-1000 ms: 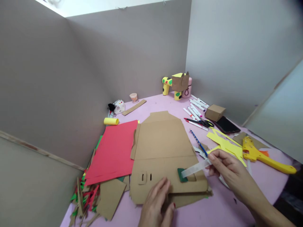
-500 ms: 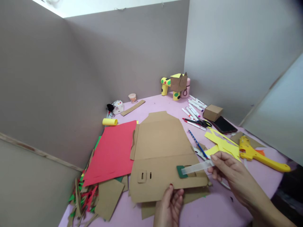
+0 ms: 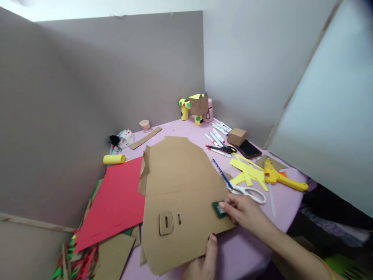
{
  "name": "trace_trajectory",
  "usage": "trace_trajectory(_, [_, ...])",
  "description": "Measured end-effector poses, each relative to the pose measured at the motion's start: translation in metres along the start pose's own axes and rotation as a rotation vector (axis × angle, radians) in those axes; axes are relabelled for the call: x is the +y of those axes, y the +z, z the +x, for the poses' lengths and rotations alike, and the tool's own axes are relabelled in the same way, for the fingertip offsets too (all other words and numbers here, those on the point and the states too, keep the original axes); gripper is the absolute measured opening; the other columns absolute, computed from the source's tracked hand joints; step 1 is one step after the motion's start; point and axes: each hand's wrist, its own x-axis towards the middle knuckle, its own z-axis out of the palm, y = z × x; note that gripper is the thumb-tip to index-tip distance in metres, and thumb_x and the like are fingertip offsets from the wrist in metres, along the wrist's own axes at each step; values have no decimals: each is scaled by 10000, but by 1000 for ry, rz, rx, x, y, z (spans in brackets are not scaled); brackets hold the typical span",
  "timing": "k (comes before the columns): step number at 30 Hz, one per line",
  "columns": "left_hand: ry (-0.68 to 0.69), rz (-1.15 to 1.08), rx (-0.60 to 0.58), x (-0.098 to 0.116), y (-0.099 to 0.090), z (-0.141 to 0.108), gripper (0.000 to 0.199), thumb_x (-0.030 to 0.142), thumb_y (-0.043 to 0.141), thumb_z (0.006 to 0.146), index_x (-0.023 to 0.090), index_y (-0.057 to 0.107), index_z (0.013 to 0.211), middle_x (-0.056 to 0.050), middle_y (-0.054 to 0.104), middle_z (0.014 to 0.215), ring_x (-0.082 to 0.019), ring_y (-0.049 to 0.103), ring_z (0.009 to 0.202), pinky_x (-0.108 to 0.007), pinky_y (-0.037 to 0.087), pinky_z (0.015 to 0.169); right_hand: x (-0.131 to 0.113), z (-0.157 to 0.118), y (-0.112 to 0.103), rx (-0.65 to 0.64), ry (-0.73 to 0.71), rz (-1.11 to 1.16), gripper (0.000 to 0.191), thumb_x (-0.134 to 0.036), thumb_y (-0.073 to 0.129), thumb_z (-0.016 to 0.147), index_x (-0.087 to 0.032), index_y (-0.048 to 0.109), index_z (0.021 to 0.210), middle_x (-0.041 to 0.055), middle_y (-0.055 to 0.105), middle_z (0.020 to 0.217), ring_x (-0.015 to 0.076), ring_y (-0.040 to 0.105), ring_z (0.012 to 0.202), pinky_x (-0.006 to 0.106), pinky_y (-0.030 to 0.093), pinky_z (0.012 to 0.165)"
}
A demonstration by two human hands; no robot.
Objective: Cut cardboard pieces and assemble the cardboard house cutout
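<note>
My right hand (image 3: 244, 214) was bunched, thumb and fingers together at a pale strip (image 3: 220, 210) on a dark green patch (image 3: 216, 209); too little showed to tell whether I pinched the strip. My left hand (image 3: 203, 264) gripped the near edge of the brown cardboard sheet (image 3: 180, 167), thumb on top, fingers hidden. The sheet spread ahead of my hands, creased across, narrowing at its far end, two dark slots (image 3: 166, 222) left of my left thumb. Beneath lay a mauve table (image 3: 244, 249); white-handled scissors (image 3: 258, 193) sat just beyond my right hand, red paper (image 3: 113, 202) left of my left, and grey panels (image 3: 131, 66) stood well beyond both
</note>
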Motion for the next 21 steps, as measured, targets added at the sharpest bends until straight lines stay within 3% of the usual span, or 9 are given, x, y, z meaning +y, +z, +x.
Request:
trace_trajectory(3, [193, -40, 7, -20, 1, 6, 248, 326, 510, 845, 224, 700, 968, -95, 658, 1093, -276, 519, 1156, -495, 325, 1023, -2, -4, 9, 94, -58, -63, 267, -333, 502, 837, -193, 571, 621, 3, 587, 531, 155, 523, 509, 260, 350, 514])
trace_trajectory(6, [186, -71, 13, -29, -1, 22, 296, 323, 494, 857, 186, 663, 1057, -114, 643, 1119, -266, 503, 1173, -477, 310, 1032, 6, -23, 10, 198, -103, -65, 224, -310, 434, 881, -178, 615, 872, 48, 663, 720, 177, 599, 662, 280, 421, 627])
trace_trajectory(8, [121, -71, -3, -24, -3, 31, 395, 410, 484, 850, 122, 655, 1060, -163, 617, 1149, -313, 472, 1197, -532, 291, 1030, 19, -49, 11, 242, -133, -58, 258, -301, 378, 904, -176, 601, 947, 67, 673, 803, 175, 615, 747, 279, 445, 693])
trace_trajectory(10, [-72, -42, 31, -13, -2, 34, 503, 517, 522, 793, 91, 668, 1016, -186, 609, 1158, -329, 440, 1225, -516, 261, 1063, 39, -86, 17, 238, -153, -57, 281, -295, 351, 909, -190, 611, 895, 64, 677, 788, 171, 624, 738, 275, 460, 695])
trace_trajectory(14, [60, -52, 110, 9, 0, 29, 668, 555, 488, 763, 27, 571, 1164, -208, 496, 1305, -281, 333, 1311, -412, 167, 1128, 85, -165, 41, 146, -144, -60, 270, -344, 389, 861, -264, 626, 757, 23, 694, 657, 187, 648, 603, 278, 479, 577])
trace_trajectory(17, [115, -70, 164, 17, 2, 24, 654, 539, 468, 787, 39, 540, 1202, -200, 472, 1334, -259, 328, 1318, -383, 155, 1135, 114, -204, 51, 135, -21, -55, 271, -389, 407, 852, -299, 610, 695, -15, 661, 577, 172, 623, 517, 258, 457, 496])
trace_trajectory(21, [187, -79, 202, 15, 6, 23, 621, 527, 479, 800, 72, 534, 1220, -184, 478, 1335, -245, 337, 1313, -379, 163, 1131, 160, -219, 39, 181, 236, -84, 284, -335, 367, 901, -220, 599, 783, 4, 653, 668, 171, 626, 623, 268, 477, 579])
